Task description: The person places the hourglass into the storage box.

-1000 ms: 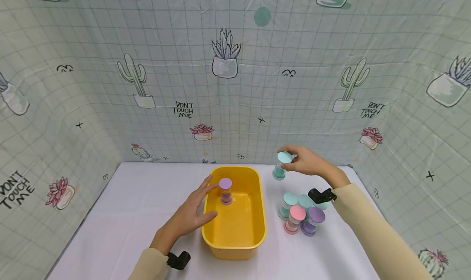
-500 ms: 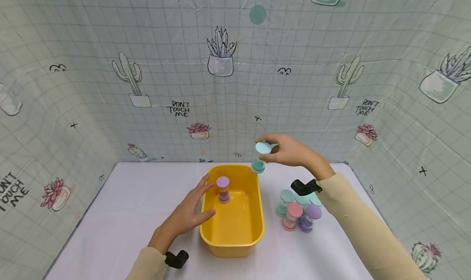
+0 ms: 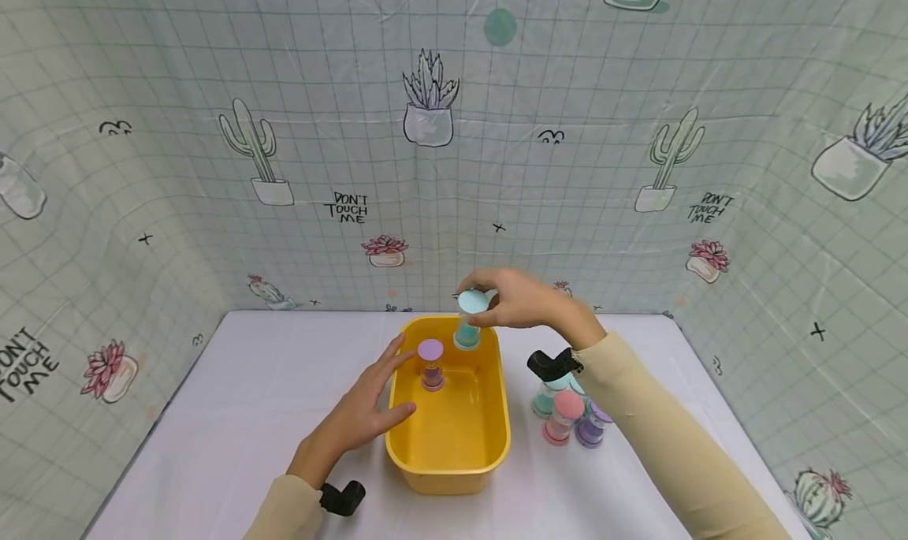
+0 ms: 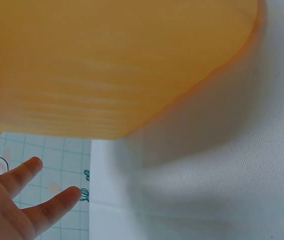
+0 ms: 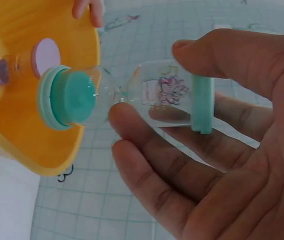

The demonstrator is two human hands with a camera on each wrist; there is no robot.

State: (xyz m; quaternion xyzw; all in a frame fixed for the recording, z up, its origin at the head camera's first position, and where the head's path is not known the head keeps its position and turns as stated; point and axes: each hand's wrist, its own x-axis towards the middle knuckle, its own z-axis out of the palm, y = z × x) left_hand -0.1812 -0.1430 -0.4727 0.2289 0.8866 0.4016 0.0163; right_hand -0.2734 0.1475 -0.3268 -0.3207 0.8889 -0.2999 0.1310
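Note:
My right hand [image 3: 521, 299] pinches a teal-capped sand timer [image 5: 126, 95] between thumb and fingers, upright over the far right part of the yellow bin [image 3: 447, 472]. Teal sand sits in its lower bulb. My left hand [image 3: 365, 404] lies spread along the bin's left rim, its fingers straight and fingertips at the edge. Inside the bin, a purple sand timer [image 3: 431, 364] stands upright near the left wall. In the left wrist view, the bin's outer wall [image 4: 116, 65] fills the upper part, with the left fingers [image 4: 51, 212] below it.
Right of the bin, a pink sand timer [image 3: 563, 416], a purple sand timer [image 3: 591, 430] and teal ones [image 3: 546, 400] stand in a tight group, partly hidden by the right wrist and sleeve. A patterned cloth [image 3: 454, 177] hangs behind and at both sides of the white table [image 3: 284, 366].
My right hand has carried the teal sand timer leftward from beyond the group, over the bin's right rim, then lower above its inside. The left hand stays at the left rim.

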